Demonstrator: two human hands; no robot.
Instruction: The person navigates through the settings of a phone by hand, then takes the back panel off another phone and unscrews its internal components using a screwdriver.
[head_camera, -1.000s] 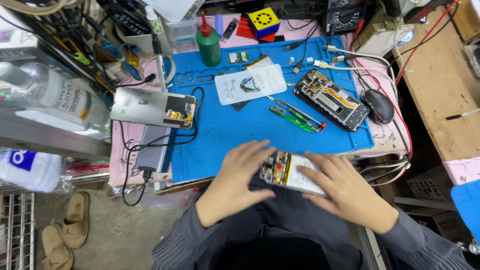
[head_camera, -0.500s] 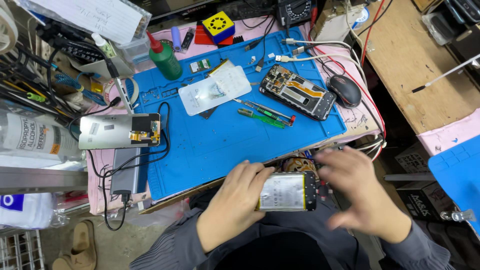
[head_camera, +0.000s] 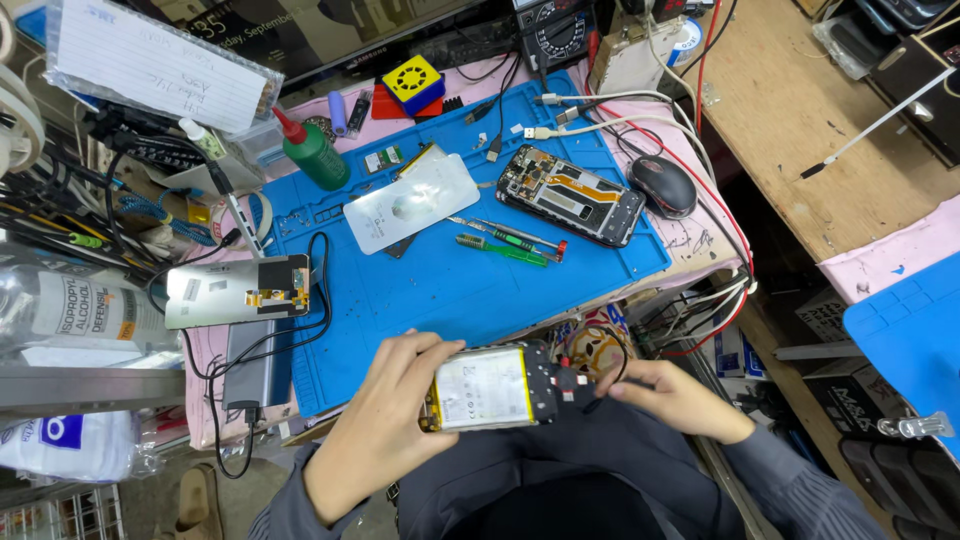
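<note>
Item under inspection: an opened smartphone (head_camera: 492, 388), back cover off, held in the air over the person's lap, just off the near edge of the desk (head_camera: 700, 240). Its pale battery with a yellow border fills most of the exposed face; a dark circuit board with small red parts sits at the right end.

The left hand (head_camera: 385, 420) has a narrow grip on the phone's left end, fingers along the top edge and thumb beneath. The right hand (head_camera: 668, 397) is pinched closed near the board end, beside thin black wires (head_camera: 608, 372); whether it holds a wire or a small part cannot be told.

Handling judgement: light, stiff and flat, but fragile. The smooth frame edges are probably the safest hold; the soft battery and the bare board should likely take no pressure, and the wires look easy to snag.

On the desk, a blue rubbery work mat (head_camera: 430, 290) with moulded compartments covers the middle. On it lie a second opened phone (head_camera: 571, 195) toward the far right corner, a green-handled screwdriver (head_camera: 500, 249) and slim tweezers (head_camera: 505, 231) mid-mat, and a glossy white back cover (head_camera: 411, 202). A green squeeze bottle (head_camera: 312, 152) with a red nozzle stands at the mat's far left corner. A black mouse (head_camera: 662, 185) rests off the mat's right edge. A detached screen assembly (head_camera: 238, 290) lies at the left edge.
</note>
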